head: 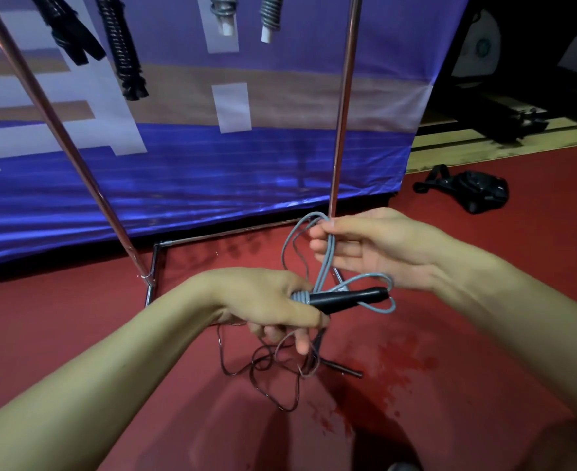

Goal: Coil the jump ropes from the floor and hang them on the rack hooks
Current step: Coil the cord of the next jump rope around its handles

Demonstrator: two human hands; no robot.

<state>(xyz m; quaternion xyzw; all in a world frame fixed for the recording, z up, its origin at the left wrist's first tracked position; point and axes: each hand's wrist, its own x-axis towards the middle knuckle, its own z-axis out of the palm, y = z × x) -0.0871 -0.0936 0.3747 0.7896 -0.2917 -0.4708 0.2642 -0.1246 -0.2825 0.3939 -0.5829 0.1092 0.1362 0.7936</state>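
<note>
Fingers of the left hand (273, 300) curl round the black handle (348, 297) with grey rope (324, 263) wound at its base, while the right hand (365, 246) pinches a rope loop above it. Four coiled ropes already hang on the rack (343, 107); a dark rope (266, 368) lies on the floor (484, 334). Rack poles stand close ahead, open floor to the right.

Two slanting rack poles (343, 107) framed the way forward, with a base bar (225, 234) low between them. Wound ropes (123, 45) hung overhead. Loose cord (270, 372) tangled the floor (484, 334) below; open floor lay rightward.
</note>
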